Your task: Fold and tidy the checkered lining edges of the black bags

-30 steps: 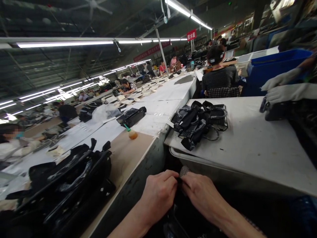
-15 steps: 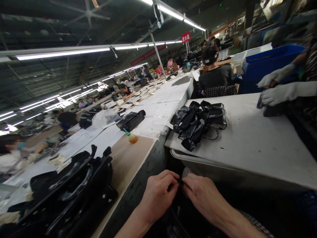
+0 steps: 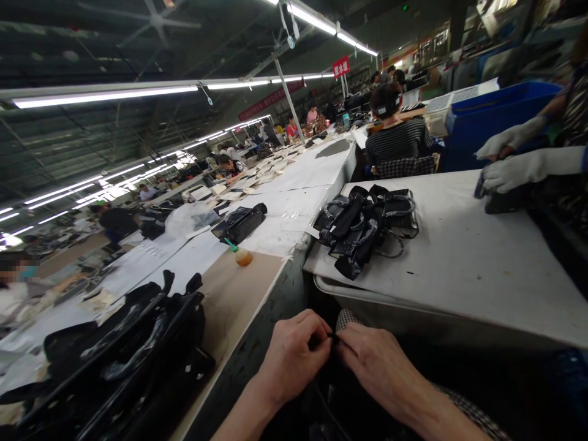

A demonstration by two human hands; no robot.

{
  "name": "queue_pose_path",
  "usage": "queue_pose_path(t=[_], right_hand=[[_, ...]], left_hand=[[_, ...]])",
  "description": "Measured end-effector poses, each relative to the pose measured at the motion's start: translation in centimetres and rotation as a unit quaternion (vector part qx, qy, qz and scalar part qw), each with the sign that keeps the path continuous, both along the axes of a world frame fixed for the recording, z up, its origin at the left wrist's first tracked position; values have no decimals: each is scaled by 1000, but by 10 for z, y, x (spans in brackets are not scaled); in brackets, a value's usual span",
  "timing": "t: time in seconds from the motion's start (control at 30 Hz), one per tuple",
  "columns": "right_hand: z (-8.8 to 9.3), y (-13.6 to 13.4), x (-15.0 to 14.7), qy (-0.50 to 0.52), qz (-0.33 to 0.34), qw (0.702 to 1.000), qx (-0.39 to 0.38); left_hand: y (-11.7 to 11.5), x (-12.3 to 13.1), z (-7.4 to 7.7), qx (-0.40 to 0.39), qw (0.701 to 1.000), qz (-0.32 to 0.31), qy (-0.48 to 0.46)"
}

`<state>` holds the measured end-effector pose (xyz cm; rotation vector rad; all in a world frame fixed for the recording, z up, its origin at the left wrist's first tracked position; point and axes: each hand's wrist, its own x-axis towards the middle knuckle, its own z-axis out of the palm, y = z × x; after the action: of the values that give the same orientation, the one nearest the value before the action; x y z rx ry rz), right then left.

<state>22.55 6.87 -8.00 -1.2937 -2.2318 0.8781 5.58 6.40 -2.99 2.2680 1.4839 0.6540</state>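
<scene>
Low in front of me, my left hand (image 3: 296, 349) and my right hand (image 3: 374, 355) are close together, fingertips pinched on a small dark bit of a black bag-like item (image 3: 333, 401). Most of that item lies in shadow below my hands, so its exact form is hard to make out. On the table to the left lies a pile of black handbags (image 3: 138, 361), some handles wrapped in clear plastic. Another group of black handbags (image 3: 367, 223) rests on the white table (image 3: 459, 263) ahead to the right.
A squeeze bottle (image 3: 242, 256) with amber liquid and a green nozzle stands on the brown board. Beyond it lies one more black bag (image 3: 240, 223). At right, a co-worker's gloved hands (image 3: 514, 165) hold a dark object. A blue bin (image 3: 505, 116) stands behind.
My view has shifted slightly, so the surroundings sit a little further left. My hands keep their pinch on the black item with hardly any movement.
</scene>
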Motion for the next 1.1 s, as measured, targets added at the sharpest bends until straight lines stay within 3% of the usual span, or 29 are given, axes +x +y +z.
queue_pose_path(t=[0.17,0.27,0.43,0.6,0.7,0.83,0.97,1.1], right_hand=[[1,1,2,6,6,1000,-19],[2,1,3,14,4,1000,-22],[11,3,11,9,41,999,-23],[24,17,18,136,119,981,-65],[20,27,13,165,137,974,-79],[9,30,3,196,122,967,-106],[1,26,-3,165,90,979,-82],[0,25,1,133,60,989,-39]], left_hand=[[1,5,6,-44,998,44,33],[2,10,12,-99,991,87,5],[6,12,19,-164,981,98,-31],[6,8,21,-205,968,76,-121],[-5,8,28,-190,969,77,-136],[-39,19,37,-129,972,180,-77],[-62,34,25,-151,953,262,-34],[-57,23,12,-176,943,268,-84]])
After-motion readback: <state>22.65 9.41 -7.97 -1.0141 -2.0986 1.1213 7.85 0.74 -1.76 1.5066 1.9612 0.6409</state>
